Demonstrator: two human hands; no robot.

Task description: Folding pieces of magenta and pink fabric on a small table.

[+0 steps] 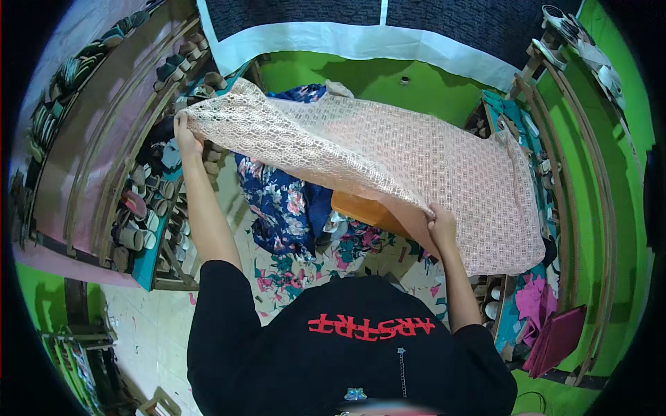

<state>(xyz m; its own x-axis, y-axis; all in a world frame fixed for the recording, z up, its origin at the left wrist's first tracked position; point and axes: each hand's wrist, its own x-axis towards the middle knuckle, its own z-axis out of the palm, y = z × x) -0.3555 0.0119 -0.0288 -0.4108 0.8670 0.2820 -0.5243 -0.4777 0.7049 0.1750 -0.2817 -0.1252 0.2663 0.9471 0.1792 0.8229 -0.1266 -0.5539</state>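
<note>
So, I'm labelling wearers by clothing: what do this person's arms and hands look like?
Plain black short sleeves cover the upper arms, matching the black shirt. Below them, the left forearm and right forearm are bare. I see no watch or bracelet, and no gloves on the left fingers or right fingers.

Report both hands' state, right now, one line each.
Left hand: closed, holding a far-left corner of the pale pink openwork knit cloth.
Right hand: closed, gripping the same cloth's near edge.
</note>
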